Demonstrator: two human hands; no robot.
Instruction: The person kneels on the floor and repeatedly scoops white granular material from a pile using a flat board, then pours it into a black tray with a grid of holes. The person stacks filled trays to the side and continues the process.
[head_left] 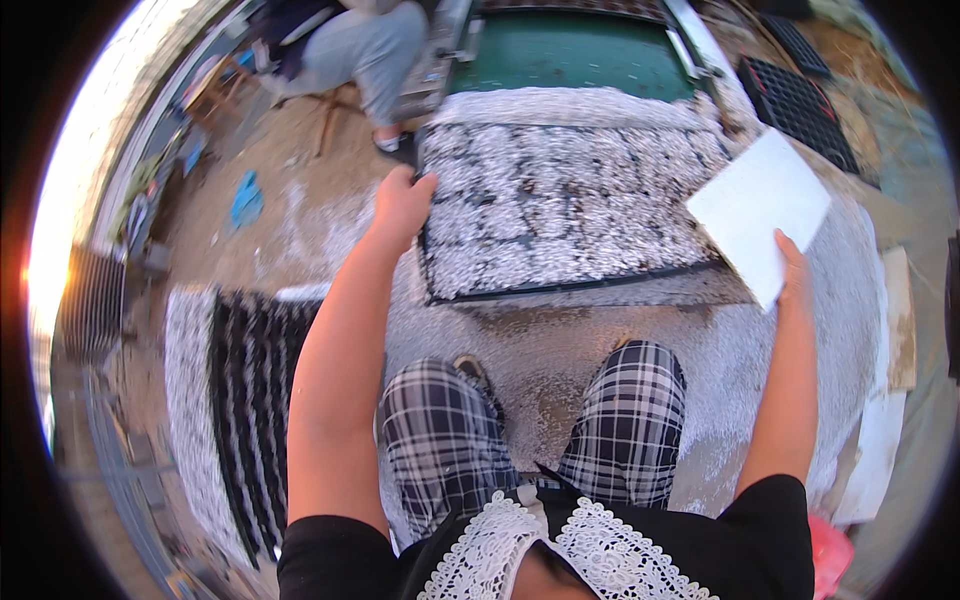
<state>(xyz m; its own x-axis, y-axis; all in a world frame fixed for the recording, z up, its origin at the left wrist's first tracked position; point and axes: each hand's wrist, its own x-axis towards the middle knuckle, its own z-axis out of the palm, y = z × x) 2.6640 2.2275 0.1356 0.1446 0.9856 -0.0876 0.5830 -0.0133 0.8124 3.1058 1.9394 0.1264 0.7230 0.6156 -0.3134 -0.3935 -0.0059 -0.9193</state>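
Observation:
A black seedling tray (pixel 578 208) lies in front of me, its cells filled and largely covered with white granules mixed with dark bits. My left hand (pixel 404 205) is closed on the tray's left edge, with the thumb on top and the other fingers mostly hidden. My right hand (pixel 793 268) grips a flat white board (pixel 765 212) by its lower right edge. The board is tilted beside the tray's right end and overlaps it in view; whether they touch I cannot tell. A band of loose white granules (pixel 580 105) lies along the tray's far edge.
Beyond the tray is a green machine bed (pixel 570 55) with metal side rails. Stacked black trays (pixel 260 400) stand at my left; more trays (pixel 800 110) lie far right. A seated person (pixel 365 55) is at the upper left. A blue bag (pixel 246 200) lies on the ground.

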